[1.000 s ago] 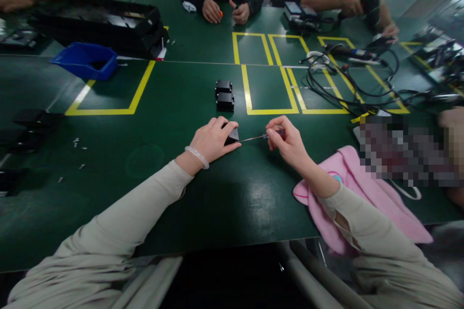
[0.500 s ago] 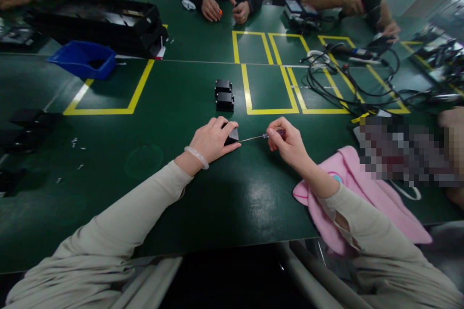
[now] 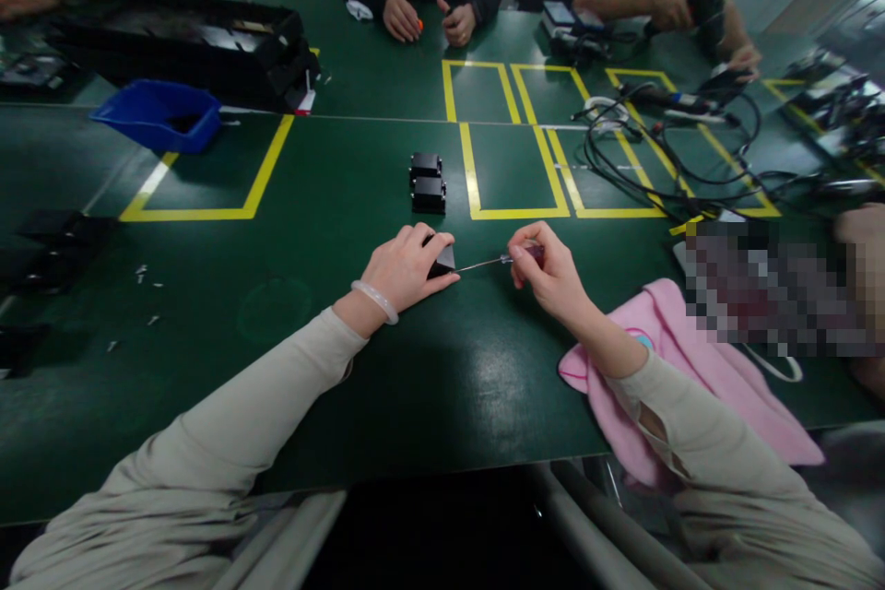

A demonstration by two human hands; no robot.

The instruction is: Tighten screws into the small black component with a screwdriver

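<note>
My left hand [image 3: 405, 268] presses a small black block [image 3: 442, 259] down on the green table [image 3: 346, 203], with most of the block hidden under my fingers. My right hand [image 3: 546, 275] pinches a thin screwdriver [image 3: 508, 259] by its dark handle. The metal shaft lies almost level and its tip meets the right side of the block. Two more black blocks [image 3: 428, 182] stand just beyond my hands, one behind the other.
A pink cloth [image 3: 684, 369] lies under my right forearm. A blue bin [image 3: 160, 115] and long black tray [image 3: 186, 41] sit far left; tangled cables [image 3: 656, 157] far right. Small white bits [image 3: 145, 275] lie at left. Other people's hands [image 3: 429, 18] rest across the table.
</note>
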